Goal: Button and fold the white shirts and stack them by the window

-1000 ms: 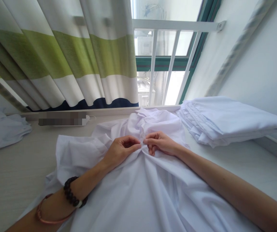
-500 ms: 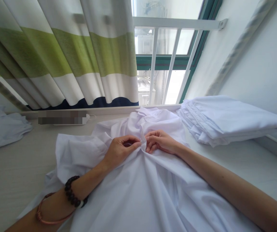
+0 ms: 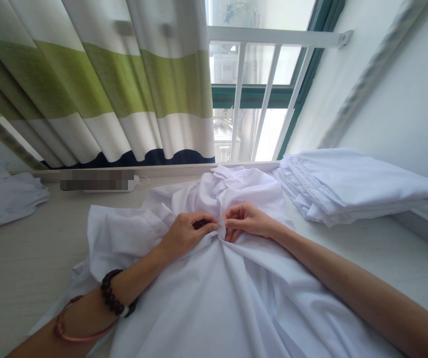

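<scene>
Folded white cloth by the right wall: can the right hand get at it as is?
Probably yes, once it lets go: the right hand seems to be pinching the white garment. Nothing visible blocks the way across to the folded white cloth.

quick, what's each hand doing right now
Left hand: closed, thumb and finger pinching the white garment.
Right hand: closed, pinching the same garment, close to the left hand.

My left hand (image 3: 187, 232) pinches, thumb and forefinger nearly meeting at tips. My right hand (image 3: 249, 221) faces it, fingers curled, fingertips just beside. Left forearm (image 3: 142, 276) slants from lower left, right forearm (image 3: 348, 278) from lower right.
</scene>
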### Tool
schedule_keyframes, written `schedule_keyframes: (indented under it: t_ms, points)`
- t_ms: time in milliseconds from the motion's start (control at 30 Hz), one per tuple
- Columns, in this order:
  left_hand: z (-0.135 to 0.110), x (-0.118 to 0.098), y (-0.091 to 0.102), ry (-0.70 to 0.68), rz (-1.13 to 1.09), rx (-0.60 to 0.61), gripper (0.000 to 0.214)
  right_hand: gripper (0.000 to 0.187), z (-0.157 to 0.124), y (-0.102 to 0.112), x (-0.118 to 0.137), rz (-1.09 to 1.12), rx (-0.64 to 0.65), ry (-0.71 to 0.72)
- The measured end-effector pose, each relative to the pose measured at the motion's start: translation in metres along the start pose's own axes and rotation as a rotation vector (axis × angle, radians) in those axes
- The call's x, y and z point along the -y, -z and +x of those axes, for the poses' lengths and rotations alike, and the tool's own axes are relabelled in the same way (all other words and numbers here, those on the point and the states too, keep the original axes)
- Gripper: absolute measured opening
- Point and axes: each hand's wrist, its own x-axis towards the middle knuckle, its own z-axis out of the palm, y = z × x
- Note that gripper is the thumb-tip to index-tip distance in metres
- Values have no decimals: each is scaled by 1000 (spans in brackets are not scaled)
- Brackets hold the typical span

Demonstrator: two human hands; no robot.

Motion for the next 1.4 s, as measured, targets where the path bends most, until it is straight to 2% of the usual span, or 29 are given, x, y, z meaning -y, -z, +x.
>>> schedule_keyframes:
  t_ms: [133,267,400,567,767,867,967,1033,1100,1267,1400]
  points:
    - [-1,1,0,-25,54,10,24,30,-1,-4,0,-45,-33,23]
    - [-1,0,2,-77,138,29,21,19,-1,-9,-2,-150,-84,54]
    - [-1,0,2,-93,169,-5,19,13,-1,-9,-5,-271,-92,83]
    - [-1,-4,-1,-62,213,-67,22,9,1,-15,-9,-454,-221,194]
    - [0,-11,1,43,159,-2,32,8,1,-30,-8,-857,-446,348]
    - [1,-10,1,105,126,-6,28,10,1,-34,-10,-1026,-460,372]
    - [2,-8,1,141,106,-20,26,13,1,-35,-12,-1090,-447,380]
    - [2,-8,0,159,73,-37,25,11,1,-33,-10,-1035,-435,395]
    - [1,-8,0,187,7,-54,25,10,0,-28,-6,-856,-378,372]
    - [0,-6,0,217,-217,-26,24,22,0,-9,4,-241,-30,103]
    - [-1,-4,-1,178,-266,34,25,21,2,-5,4,-79,66,25]
